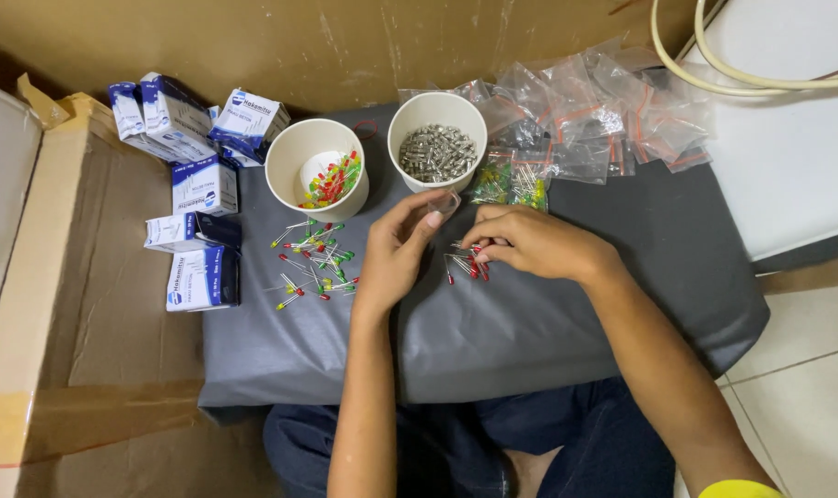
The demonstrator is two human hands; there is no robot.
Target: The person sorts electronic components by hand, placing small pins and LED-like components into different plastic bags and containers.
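Note:
My left hand pinches a small clear plastic bag between thumb and fingers, just below a white cup of small metal parts. My right hand rests on the grey cushion with its fingertips curled on a little pile of red LEDs. More red, green and yellow LEDs lie scattered left of my left hand. A second white cup holds mixed coloured LEDs.
Several blue-and-white small boxes lie at the cushion's left edge on brown cardboard. A heap of clear zip bags sits at the back right, some filled with LEDs. Cream cables cross a white surface at the right.

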